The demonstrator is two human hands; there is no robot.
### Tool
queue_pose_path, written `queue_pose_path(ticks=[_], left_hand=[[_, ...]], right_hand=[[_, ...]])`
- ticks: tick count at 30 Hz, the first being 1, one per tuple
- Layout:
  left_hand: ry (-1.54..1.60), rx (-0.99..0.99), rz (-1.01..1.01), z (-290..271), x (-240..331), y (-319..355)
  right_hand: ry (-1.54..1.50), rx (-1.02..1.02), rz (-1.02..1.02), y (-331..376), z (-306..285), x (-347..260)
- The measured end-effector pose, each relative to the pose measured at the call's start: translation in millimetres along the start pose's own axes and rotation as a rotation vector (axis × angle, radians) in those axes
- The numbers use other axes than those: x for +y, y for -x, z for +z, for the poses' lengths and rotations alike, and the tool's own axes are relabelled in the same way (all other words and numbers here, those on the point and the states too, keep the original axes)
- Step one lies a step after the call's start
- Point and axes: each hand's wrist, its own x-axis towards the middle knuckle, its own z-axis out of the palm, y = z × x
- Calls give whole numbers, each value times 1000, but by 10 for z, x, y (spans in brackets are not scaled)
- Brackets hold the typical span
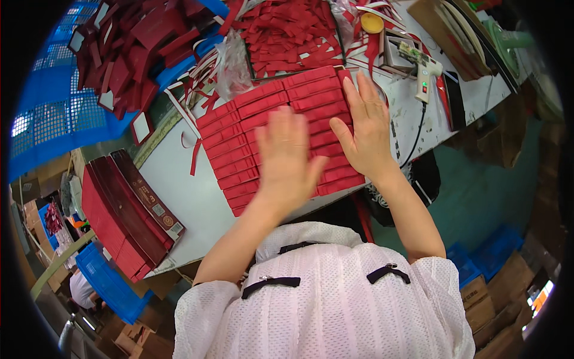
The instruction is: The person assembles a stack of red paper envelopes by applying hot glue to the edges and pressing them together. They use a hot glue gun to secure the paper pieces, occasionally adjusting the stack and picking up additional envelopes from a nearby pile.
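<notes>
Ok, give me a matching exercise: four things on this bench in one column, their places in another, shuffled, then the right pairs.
1. glue gun
2. yellow lid
3. blue crate
4. red strips in rows

a. far left, holding dark red pieces
b. under both flat hands
c. right of the right hand
d. far edge, by the loose red pile

Pairs: 1-c, 2-d, 3-a, 4-b

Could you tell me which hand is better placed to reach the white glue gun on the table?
Probably the right hand: it lies flat on the red strips at their right edge, nearest the glue gun. The left hand rests farther left, mid-sheet.
</notes>
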Motion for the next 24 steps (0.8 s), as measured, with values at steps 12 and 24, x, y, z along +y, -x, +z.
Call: queue_pose_path(ticks=[12,24], left_hand=[[-147,66,-214,-126,-785,393],[1080,350,-801,173,-692,1338]], right_hand=[[121,-271,-36,-19,176,15],[-1273,-413,998,517,165,710]])
